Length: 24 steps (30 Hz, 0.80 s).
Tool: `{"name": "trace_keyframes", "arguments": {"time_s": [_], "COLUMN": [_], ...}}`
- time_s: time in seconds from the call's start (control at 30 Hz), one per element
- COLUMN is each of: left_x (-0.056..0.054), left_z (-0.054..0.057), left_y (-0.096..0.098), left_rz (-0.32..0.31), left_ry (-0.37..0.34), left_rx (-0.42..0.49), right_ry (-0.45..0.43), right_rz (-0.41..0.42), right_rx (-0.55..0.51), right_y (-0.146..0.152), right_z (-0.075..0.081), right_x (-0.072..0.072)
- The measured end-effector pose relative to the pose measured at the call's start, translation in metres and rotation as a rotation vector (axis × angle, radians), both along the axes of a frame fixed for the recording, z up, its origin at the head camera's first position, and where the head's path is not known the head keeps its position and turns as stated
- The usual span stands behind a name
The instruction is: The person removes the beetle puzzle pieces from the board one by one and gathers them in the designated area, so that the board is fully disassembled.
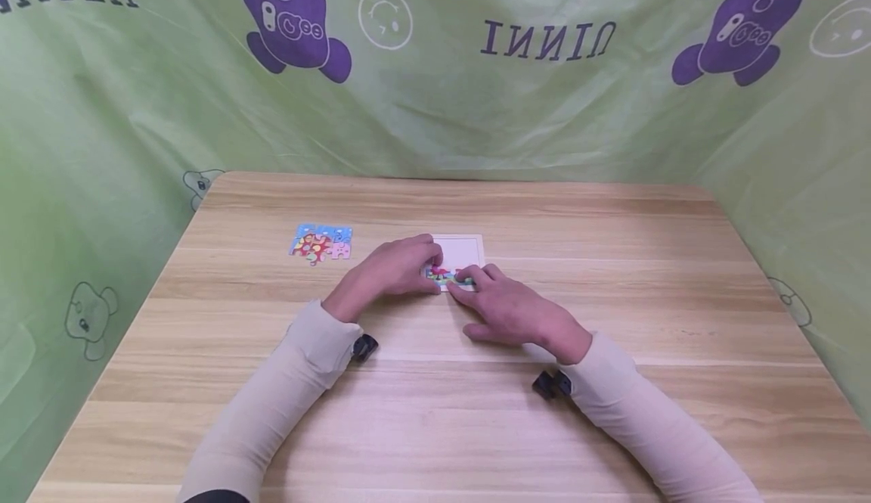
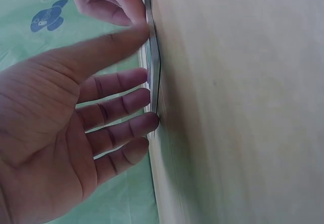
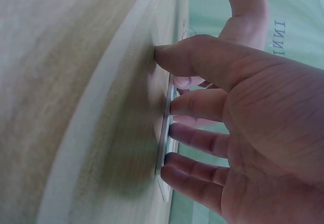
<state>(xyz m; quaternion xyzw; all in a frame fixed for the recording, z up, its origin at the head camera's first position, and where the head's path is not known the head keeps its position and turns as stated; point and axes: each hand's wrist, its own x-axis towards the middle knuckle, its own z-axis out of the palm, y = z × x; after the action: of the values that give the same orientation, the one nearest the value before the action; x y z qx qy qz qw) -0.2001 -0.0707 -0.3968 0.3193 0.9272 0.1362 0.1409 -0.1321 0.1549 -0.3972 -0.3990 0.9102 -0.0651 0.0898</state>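
A small white-rimmed puzzle tray (image 1: 482, 249) lies flat on the table, with colourful puzzle pieces (image 1: 441, 276) along its near side and a bare white area beyond. My left hand (image 1: 395, 267) rests at the tray's left side, thumb at the near edge. In the left wrist view its fingers (image 2: 121, 102) are spread and nearly straight against the tray. From the right, my right hand (image 1: 517, 306) touches the pieces with its fingertips, thumb low over the table. The right wrist view shows its fingers (image 3: 197, 105) extended onto the tray. The hands hide part of the pieces.
Left of the tray, a joined cluster of puzzle pieces (image 1: 321, 243) in blue, red and pink lies on the wooden table (image 1: 435, 427). A green printed cloth (image 1: 435, 110) hangs behind the table and at both sides. Black wrist cameras sit beneath both cuffs.
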Motion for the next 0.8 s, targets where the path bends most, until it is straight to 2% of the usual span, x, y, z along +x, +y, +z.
{"name": "trace_keyframes", "arguments": {"time_s": [0.33, 0.6, 0.8], "left_x": [-0.0068, -0.0056, -0.0034], "left_z": [0.0032, 0.004, 0.0014], "left_y": [0.0049, 0.0061, 0.0059], "left_rz": [0.012, 0.01, -0.022], "left_ry": [-0.074, -0.094, -0.084], "left_rx": [-0.018, 0.019, 0.057], "right_ry": [0.004, 0.0, -0.001], "right_rz": [0.006, -0.002, -0.015], "right_rx": [-0.007, 0.025, 0.047], "right_y": [0.0006, -0.0051, -0.0072], "right_z": [0.0002, 0.0034, 0.0031], "right_x": [0.0002, -0.001, -0.0006]}}
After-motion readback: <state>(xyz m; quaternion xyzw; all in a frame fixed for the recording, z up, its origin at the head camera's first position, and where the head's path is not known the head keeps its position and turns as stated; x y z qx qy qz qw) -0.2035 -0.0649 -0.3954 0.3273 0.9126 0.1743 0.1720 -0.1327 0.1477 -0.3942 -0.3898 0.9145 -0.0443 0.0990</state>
